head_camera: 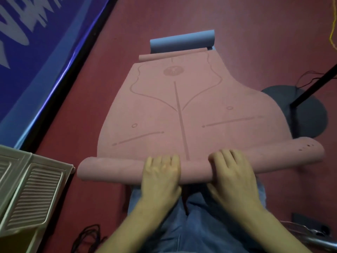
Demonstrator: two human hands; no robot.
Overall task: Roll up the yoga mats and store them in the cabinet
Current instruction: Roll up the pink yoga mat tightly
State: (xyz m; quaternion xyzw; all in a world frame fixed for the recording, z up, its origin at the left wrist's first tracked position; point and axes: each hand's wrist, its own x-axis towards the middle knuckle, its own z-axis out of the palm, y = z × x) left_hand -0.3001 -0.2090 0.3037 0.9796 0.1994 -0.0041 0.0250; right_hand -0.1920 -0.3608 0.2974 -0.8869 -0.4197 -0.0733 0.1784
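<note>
Head view: I note 1 pink yoga mat (182,110) spread on the red floor (91,125), its near end already turned into a roll (113,170) lying across in front of my knees. My left hand (160,172) and right hand (231,170) both rest on top of that roll, fingers draped over it and pressing down; neither closes fully around it. The far end curls up slightly, touching a blue rolled mat (182,41) beyond. A pale louvred cabinet door (31,194) sits at lower left.

Assessment: the mat looks soft, light and springy, likely to unroll if released. I judge the best hold is along the roll's middle, both palms spread, keeping the edges aligned.
</note>
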